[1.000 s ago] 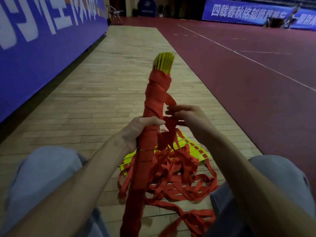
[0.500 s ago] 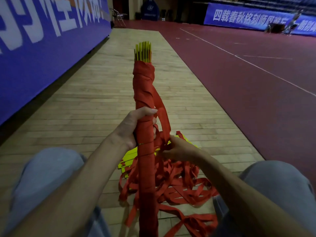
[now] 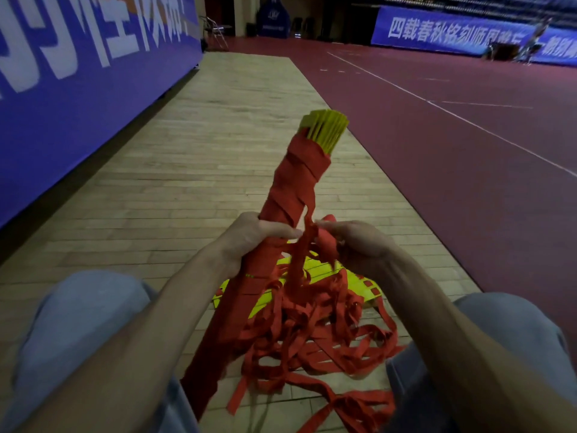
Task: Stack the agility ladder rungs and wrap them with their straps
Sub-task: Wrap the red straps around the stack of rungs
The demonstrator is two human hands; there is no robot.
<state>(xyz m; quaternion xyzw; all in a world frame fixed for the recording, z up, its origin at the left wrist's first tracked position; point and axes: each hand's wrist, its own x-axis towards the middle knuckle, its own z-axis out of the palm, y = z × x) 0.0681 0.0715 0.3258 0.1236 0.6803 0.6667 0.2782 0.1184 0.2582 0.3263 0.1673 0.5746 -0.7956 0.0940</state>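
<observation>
Item inspected: a bundle of flat yellow plastic ladder rungs (image 3: 324, 129), held tilted up and away from me, its lower end down between my knees. A red woven fabric strap (image 3: 296, 182) binds it in spiral turns from near the top to my grip; only the yellow tips show bare.

My left hand (image 3: 249, 242) has its fingers curled tight round the bundle at mid-length. My right hand (image 3: 359, 248), just beside it, has its fingers closed on the strap's running length.

A heap of loose red strap (image 3: 312, 326) lies on the pale wooden plank floor (image 3: 218, 151), over further flat yellow pieces (image 3: 315, 273), probably rungs.

Assessment: the rungs look stiff and light, and slick where bare. The strap is soft, limp and prone to tangling. The best hold is over the wrapped turns, where the cloth gives grip.

Containers: none in view.
</observation>
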